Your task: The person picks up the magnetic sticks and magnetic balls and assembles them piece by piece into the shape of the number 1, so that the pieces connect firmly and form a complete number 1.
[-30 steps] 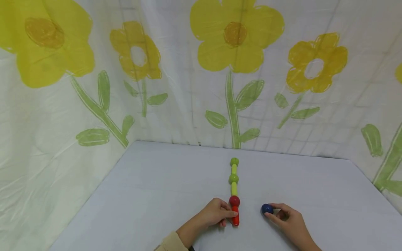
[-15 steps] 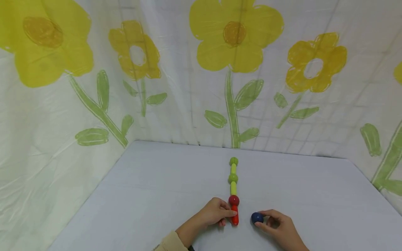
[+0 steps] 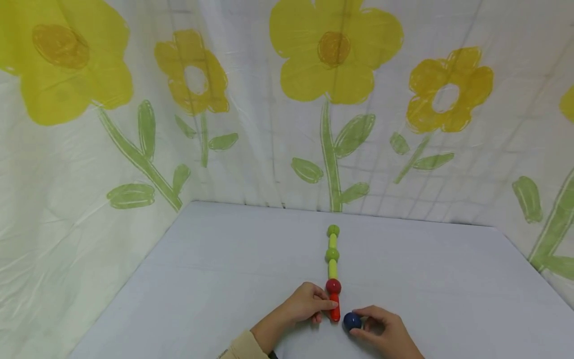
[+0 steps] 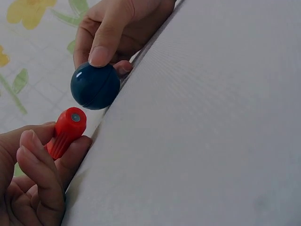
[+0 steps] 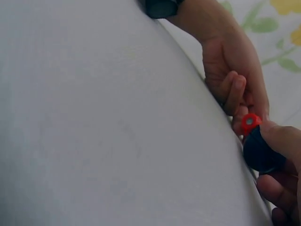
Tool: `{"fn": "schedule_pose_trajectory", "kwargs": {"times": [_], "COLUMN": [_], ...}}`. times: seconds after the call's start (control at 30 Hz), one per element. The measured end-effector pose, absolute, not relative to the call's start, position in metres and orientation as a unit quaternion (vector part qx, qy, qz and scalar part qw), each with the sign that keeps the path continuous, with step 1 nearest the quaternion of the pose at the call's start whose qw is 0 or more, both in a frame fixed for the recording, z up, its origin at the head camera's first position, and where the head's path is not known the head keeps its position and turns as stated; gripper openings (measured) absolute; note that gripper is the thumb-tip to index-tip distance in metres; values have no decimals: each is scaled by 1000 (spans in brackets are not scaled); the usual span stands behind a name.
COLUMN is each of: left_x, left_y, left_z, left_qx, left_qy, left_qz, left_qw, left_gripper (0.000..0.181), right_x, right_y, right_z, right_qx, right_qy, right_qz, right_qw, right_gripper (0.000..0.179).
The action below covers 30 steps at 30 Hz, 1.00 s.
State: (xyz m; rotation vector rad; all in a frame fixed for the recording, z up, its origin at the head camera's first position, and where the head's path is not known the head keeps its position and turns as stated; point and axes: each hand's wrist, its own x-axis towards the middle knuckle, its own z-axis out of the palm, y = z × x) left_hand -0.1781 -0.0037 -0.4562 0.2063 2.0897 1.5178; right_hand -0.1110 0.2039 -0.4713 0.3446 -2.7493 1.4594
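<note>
A straight chain of balls and rods runs away from me: a red rod (image 3: 335, 312) nearest, then a red ball (image 3: 333, 286), a yellow-green rod (image 3: 333, 269), a green ball (image 3: 332, 254), another yellow-green rod (image 3: 333, 241) and a green ball (image 3: 333, 230). My left hand (image 3: 305, 304) pinches the red rod between thumb and fingers. In the left wrist view the rod's end (image 4: 75, 117) shows a round grey metal spot. My right hand (image 3: 384, 331) pinches a dark blue ball (image 3: 352, 321) just right of the rod's near end; a small gap shows between them.
All of it lies on a table with a pale cloth (image 3: 224, 259). Behind the table's far edge hangs a white curtain (image 3: 255, 149) printed with yellow flowers. A dark band (image 5: 161, 8) is on the left wrist.
My right hand has carried the blue ball left and toward me, close to the red rod's near end. My left hand keeps its pinch on the rod, and the chain stays in place.
</note>
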Motion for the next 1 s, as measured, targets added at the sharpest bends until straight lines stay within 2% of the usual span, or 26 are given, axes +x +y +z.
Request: {"fn": "schedule_pose_trajectory", "kwargs": {"times": [0.23,0.4,0.67,1.0], "left_x": [-180,-180,-179,-179], "left_y": [-4,-4,-4,-5], "left_z": [-458,-457,-457,-458], "left_qx": [85,82,86,90], "left_qy": [784,781,773,767], "left_qz": [551,555,568,575], "left_qw": [274,274,268,268], "left_gripper": [15,14,15,15], "right_x": [-108,-108,-106,-105], "right_y": [196,196,188,176], "right_z": [-472,-473,-474,-473], "right_qx": [127,119,165,121], "right_qy": [-867,-862,-846,-853], "right_qz": [482,493,506,506], "right_qw": [-2,-15,-17,-26], "right_gripper": [39,36,31,35]}}
